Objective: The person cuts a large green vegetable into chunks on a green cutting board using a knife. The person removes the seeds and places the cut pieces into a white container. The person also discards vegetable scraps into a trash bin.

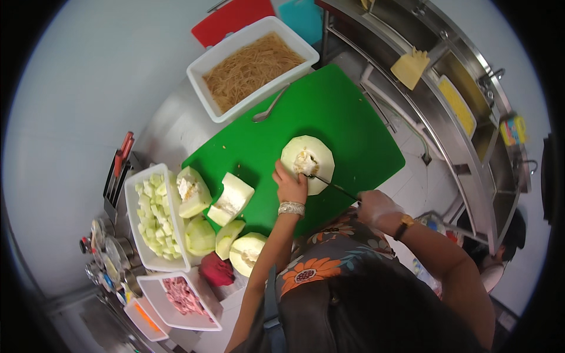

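On a green cutting board [344,110] stands a peeled pale melon or gourd piece [324,154] with a seedy core facing up. My left hand [292,189], a silver bracelet at its wrist, rests on the near left side of the piece. In a thin clear glove, my right hand [378,209] grips the handle of a dark-bladed knife [333,185]; its tip is at the core, and what exactly it cuts is hard to see. Two peeled pieces with seedy hollows, a trough-shaped one [231,200] and a blocky one [193,194], lie to the left. A metal spoon [265,114] lies near the far edge.
A white tub of soaking noodle-like strands [254,73] stands beyond the board. At left are a tub of diced pale-green pieces [154,220], a tub of raw meat [183,295], a red cloth [216,269] and a knife rack [117,176]. Steel sinks [463,145] line the right.
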The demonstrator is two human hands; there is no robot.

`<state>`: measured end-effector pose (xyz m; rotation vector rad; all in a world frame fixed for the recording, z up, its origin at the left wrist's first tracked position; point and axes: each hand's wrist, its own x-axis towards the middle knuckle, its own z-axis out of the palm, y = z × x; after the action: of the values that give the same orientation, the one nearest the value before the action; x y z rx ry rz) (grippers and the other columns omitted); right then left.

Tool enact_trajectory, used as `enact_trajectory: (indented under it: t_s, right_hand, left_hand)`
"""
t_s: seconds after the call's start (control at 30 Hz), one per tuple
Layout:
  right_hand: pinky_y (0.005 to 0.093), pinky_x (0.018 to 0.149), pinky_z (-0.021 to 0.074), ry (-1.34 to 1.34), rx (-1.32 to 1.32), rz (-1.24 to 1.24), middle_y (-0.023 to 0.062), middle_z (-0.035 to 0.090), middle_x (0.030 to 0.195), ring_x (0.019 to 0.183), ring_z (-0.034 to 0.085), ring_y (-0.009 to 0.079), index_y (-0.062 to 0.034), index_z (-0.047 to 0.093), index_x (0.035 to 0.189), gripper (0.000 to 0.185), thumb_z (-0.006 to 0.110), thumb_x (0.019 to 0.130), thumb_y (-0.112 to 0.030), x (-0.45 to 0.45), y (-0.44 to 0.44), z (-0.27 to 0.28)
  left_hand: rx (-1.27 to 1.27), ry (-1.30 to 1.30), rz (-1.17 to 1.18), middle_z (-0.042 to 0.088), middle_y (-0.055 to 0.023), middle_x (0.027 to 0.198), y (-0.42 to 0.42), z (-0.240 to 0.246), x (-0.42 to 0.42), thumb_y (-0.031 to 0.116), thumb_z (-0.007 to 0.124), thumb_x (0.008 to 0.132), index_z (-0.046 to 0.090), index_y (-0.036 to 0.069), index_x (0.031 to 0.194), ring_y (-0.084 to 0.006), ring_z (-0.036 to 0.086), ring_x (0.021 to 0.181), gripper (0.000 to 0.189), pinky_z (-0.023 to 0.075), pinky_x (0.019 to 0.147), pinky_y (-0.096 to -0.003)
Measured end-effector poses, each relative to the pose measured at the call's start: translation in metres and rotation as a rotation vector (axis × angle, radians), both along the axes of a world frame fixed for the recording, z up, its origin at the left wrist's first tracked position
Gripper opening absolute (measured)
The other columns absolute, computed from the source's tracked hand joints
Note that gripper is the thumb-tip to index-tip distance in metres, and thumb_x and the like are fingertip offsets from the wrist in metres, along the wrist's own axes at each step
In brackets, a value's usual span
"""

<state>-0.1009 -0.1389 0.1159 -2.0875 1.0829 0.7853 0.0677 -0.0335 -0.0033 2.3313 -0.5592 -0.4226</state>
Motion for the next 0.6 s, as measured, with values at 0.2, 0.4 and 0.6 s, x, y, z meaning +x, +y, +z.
enact_trajectory:
  t_s: [0.2, 0.4, 0.6]
  right_hand:
    - [0.0398, 0.081, 0.0471, -0.07, -0.039, -0.018, 0.0234, 0.061, 0.094, 0.092, 0.059, 0.0359, 0.0022, 0.063, 0.092, 0.025, 0.052, 0.076, -0.013, 0.007, -0.006, -0.071]
    - [0.0356, 0.084, 0.0464, -0.108, 0.089, 0.058, 0.022, 0.061, 0.1, 0.093, 0.059, 0.0341, -0.0027, 0.061, 0.107, 0.037, 0.05, 0.072, -0.011, 0.015, -0.041, -0.035]
    - [0.0375, 0.08, 0.0471, -0.274, 0.017, 0.065, 0.0203, 0.062, 0.097, 0.087, 0.06, 0.0337, -0.0051, 0.062, 0.106, 0.035, 0.049, 0.074, -0.012, -0.006, -0.025, 0.03]
  left_hand:
    - [-0.037, 0.056, -0.076, 0.037, -0.0224, 0.124, -0.001, -0.004, 0.011, 0.017, 0.057, 0.07, 0.02, 0.012, 0.134, -0.045, 0.055, 0.088, 0.075, 0.0489, 0.073, -0.0493]
    - [-0.001, 0.065, -0.311, 0.04, -0.0228, 0.125, -0.01, 0.001, 0.065, 0.014, 0.06, 0.068, 0.023, 0.018, 0.136, -0.0425, 0.053, 0.097, 0.077, 0.0484, 0.079, -0.0456]
    - [0.233, -0.027, -0.714, 0.042, -0.015, 0.13, -0.018, 0.029, 0.135, -0.003, 0.056, 0.07, 0.034, 0.025, 0.133, -0.0325, 0.047, 0.113, 0.073, 0.0445, 0.089, -0.0387]
